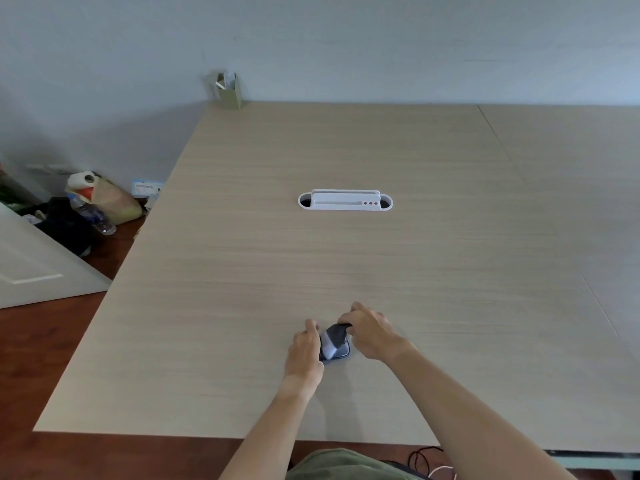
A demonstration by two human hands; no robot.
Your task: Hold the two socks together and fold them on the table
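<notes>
Near the front edge of the pale wooden table (346, 254), both hands grip a small dark grey cloth bundle (334, 342), left hand (304, 348) curled on its side, right hand (369, 332) pinching its top; roll it tight, I judge, with the base kept pinned

cable port (345, 201) mid-table (242, 271), holder (229, 91) far-left corner, bundle (334, 341) between hands (369, 336)

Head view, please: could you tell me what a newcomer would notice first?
Near the front edge of the pale wooden table, the left hand and right hand grip a small dark grey cloth bundle between them. A white cable port sits mid-table; an olive pen holder stands at the far corner.
</notes>
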